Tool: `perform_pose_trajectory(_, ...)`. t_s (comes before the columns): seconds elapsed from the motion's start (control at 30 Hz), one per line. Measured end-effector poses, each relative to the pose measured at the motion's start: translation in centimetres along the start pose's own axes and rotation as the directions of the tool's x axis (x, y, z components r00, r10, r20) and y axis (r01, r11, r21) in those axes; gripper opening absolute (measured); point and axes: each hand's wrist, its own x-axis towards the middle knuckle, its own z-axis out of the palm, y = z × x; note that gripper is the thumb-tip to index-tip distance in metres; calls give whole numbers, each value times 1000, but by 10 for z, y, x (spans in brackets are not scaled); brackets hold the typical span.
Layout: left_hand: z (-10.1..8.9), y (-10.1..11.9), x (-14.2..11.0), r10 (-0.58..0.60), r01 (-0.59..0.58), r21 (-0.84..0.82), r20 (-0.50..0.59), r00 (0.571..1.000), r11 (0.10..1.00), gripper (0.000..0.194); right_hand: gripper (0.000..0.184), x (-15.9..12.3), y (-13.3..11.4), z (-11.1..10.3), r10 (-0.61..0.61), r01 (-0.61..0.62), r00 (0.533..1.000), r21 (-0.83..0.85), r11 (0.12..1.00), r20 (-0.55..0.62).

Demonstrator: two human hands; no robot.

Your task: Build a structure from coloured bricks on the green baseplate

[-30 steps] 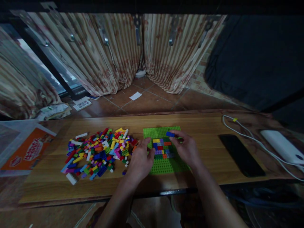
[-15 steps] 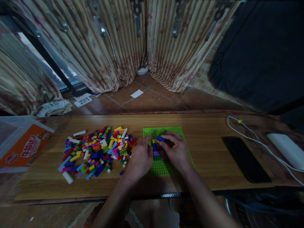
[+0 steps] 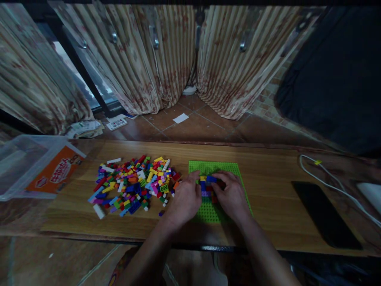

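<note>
I have the right hand pinching a blue brick at the far side of the joined bricks on the green board; whether it is seated, I cannot tell. The left hand lies over the board's left edge, its grip unclear to me. I'd keep the brick square and press straight down. An orange label at the clear box bears large characters, too blurred to read.

Wooden tabletop: loose brick pile left, 1 green baseplate near middle, 1 black phone right.
</note>
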Motion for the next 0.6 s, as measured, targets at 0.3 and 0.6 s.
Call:
perform_pose_trajectory(0.3,-4,-4,-3,25,-30,-59,-88,996,998,42,25,0,19,-3,-49,48,999,28,998,10)
perform_pose_trajectory(0.6,-61,-40,3,-87,60,-155,-172,981,986,16,28,-2,22,-14,21,-19,999,70,997,-33)
